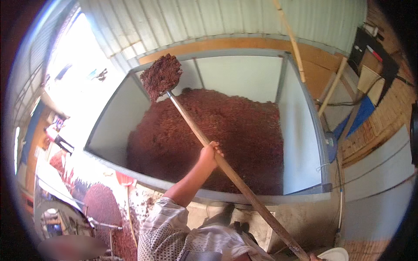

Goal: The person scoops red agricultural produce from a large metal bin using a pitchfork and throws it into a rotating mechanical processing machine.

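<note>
My left hand (210, 153) is wrapped round the middle of a long wooden shovel handle. At the lower right edge, a small part of my right hand (313, 257) shows closed at the handle's end. The shovel (244, 187) slants up to the far left, its blade hidden under a clump of moist reddish-brown loose material (161, 77). This load is above the far left corner of a large bin (323, 163) with pale walls and a grey frame. A broad heap of similar dark reddish-brown material (213, 126) covers the bin's floor.
A corrugated wall (217, 19) rises behind the bin. Poles (333, 87) lean at its right. Left lie a reddish pile (101, 202), a red-headed tool (125, 178) and a wheeled machine (56, 217). A person (58, 138) is farther left, near a bright opening.
</note>
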